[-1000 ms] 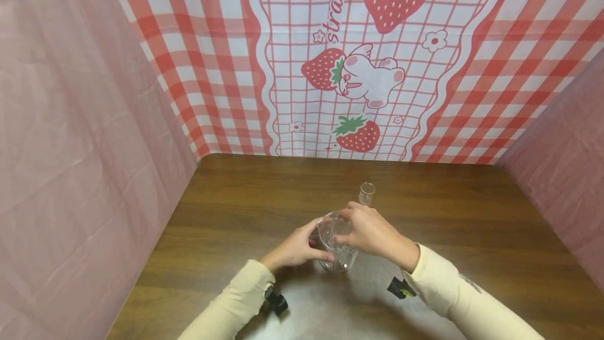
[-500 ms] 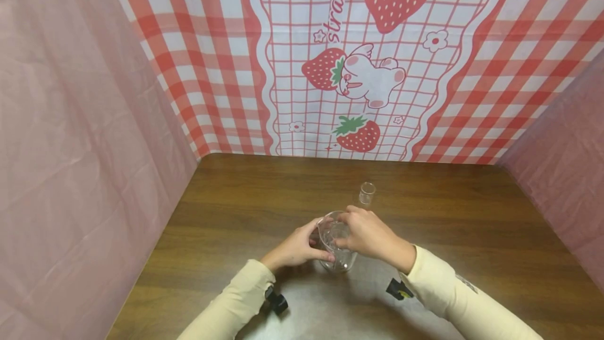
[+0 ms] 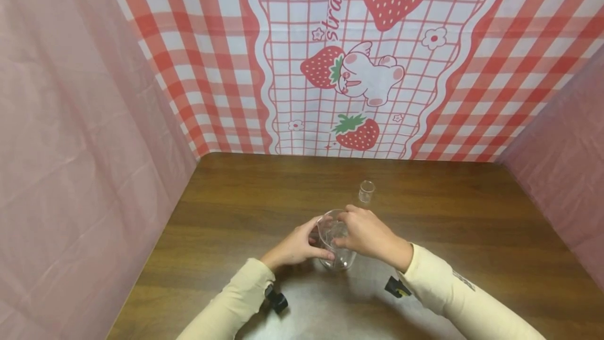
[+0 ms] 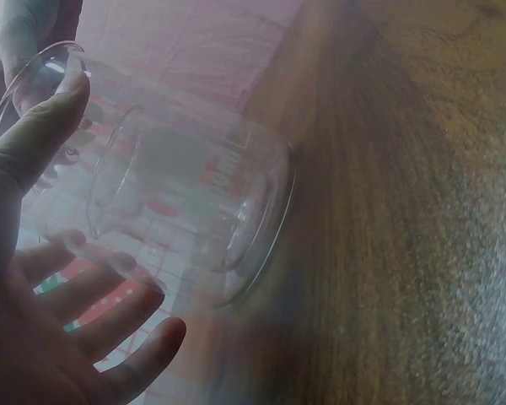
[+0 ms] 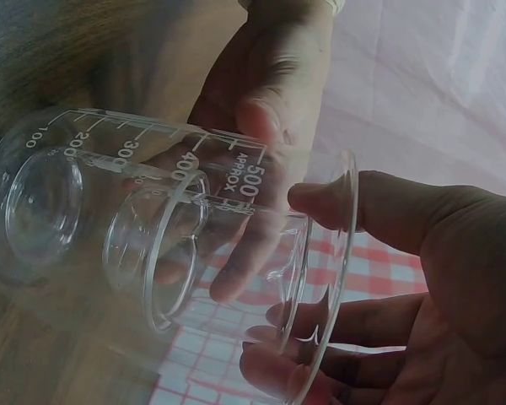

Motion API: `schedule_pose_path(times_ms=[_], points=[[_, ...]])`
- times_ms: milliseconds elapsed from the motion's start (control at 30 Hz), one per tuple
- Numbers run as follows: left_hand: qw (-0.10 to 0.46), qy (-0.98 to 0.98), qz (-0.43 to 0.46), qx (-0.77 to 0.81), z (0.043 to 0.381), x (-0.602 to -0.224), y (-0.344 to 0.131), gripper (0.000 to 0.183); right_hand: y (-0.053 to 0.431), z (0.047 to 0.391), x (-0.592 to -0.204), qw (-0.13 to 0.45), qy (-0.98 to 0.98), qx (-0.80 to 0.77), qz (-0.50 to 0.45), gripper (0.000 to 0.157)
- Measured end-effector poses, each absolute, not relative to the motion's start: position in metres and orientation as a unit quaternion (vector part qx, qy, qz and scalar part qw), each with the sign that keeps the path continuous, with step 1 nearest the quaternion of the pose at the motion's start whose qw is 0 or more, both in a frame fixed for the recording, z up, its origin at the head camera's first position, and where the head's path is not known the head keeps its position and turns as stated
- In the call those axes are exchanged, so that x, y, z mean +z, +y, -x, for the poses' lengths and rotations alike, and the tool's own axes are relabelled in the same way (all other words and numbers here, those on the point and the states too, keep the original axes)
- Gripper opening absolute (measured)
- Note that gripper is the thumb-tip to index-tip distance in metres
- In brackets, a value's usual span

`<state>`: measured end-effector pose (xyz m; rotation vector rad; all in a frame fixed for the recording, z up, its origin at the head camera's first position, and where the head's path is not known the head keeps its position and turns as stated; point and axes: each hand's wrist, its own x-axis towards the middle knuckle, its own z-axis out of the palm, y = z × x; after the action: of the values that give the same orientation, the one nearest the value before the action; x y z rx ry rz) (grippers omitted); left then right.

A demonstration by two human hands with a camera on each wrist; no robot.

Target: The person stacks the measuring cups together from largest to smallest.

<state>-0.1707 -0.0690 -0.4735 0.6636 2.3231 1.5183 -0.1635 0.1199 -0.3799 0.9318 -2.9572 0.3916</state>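
Slightly right of centre in the head view stands a large clear glass beaker (image 3: 346, 260), its scale reading up to 500 in the right wrist view. My left hand (image 3: 298, 245) grips it from outside on its left, thumb toward the front. My right hand (image 3: 370, 232) reaches in over the rim, thumb and fingertips pinching a smaller beaker (image 5: 302, 253) near its rim, inside the large one. Deeper in, another small beaker (image 5: 156, 261) shows through the glass. Reflections blur the nested edges.
Behind the right hand, a small glass beaker (image 3: 366, 192) stands alone on the brown wooden table (image 3: 226, 198). Pink cloth (image 3: 85, 146) hangs at both sides, and a red checked strawberry cloth (image 3: 226, 67) covers the back.
My right hand has shifted slightly left and lower into the large beaker, revealing more of the small beaker behind it. The left hand keeps its grip in place.
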Motion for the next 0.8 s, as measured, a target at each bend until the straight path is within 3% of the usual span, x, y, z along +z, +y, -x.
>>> schedule_pose_path(times_ms=[200,800], points=[[0.145,0.808,-0.226,0.524,0.173,-0.472,-0.07,0.084,0.117,0.165,-0.38,0.026,-0.944,0.105,-0.31,0.04],[0.149,0.808,-0.224,0.525,0.169,-0.47,-0.07,0.084,0.108,0.169,-0.389,-0.003,-0.94,0.102,-0.326,0.048]])
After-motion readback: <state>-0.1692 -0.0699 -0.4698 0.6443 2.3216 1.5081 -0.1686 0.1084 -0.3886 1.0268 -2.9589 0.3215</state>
